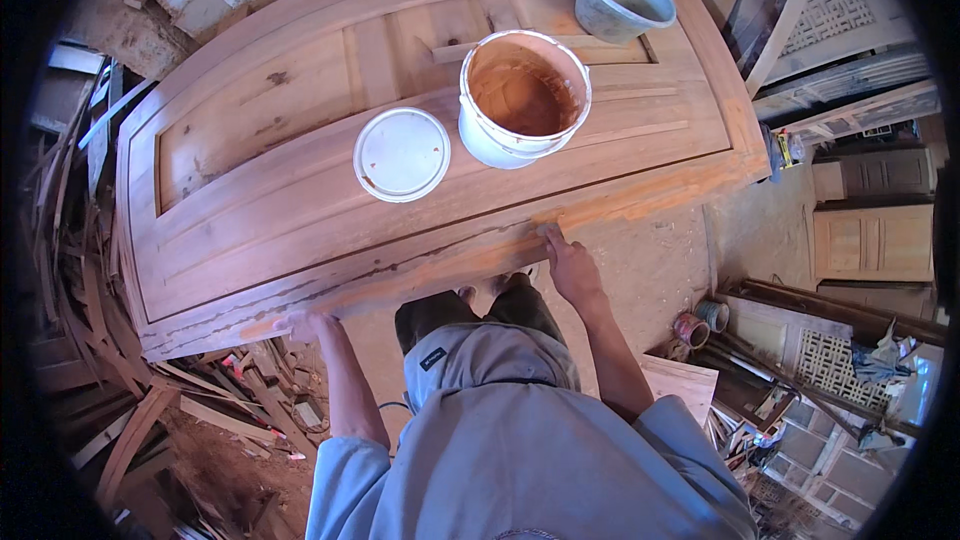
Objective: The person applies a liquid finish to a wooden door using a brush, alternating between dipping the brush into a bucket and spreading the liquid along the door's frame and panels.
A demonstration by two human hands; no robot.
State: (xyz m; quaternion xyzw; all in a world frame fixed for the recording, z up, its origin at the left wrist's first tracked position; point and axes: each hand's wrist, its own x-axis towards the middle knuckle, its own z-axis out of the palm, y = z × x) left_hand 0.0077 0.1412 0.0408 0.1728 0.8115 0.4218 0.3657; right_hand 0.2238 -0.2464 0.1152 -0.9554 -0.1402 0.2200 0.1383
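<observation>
Left of our left hand we count one heap of scrap wood, its strips too tangled to number, crowding the left end of one wooden door. The door lies flat beyond both our hands, reaching past them on either side, and its near edge runs from one hand to the other. Our left hand touches that edge, fingers bunched at the rim; we cannot tell how far they open or whether they hold anything. Beyond and between the hands lies one round white lid, with a broad run of panelling to its left. Just beside the lid stands one white tub of orange-brown paste. Our right hand has its fingers curled and tips drawn together at the near edge; we cannot tell whether something is pinched there. An orange smear follows the edge rightward from it. Farther beyond the right hand, one grey bucket stands near the door's far corner. Right of that hand a stretch of floor gives us room, bounded by two cans, one reddish and one greyish.
</observation>
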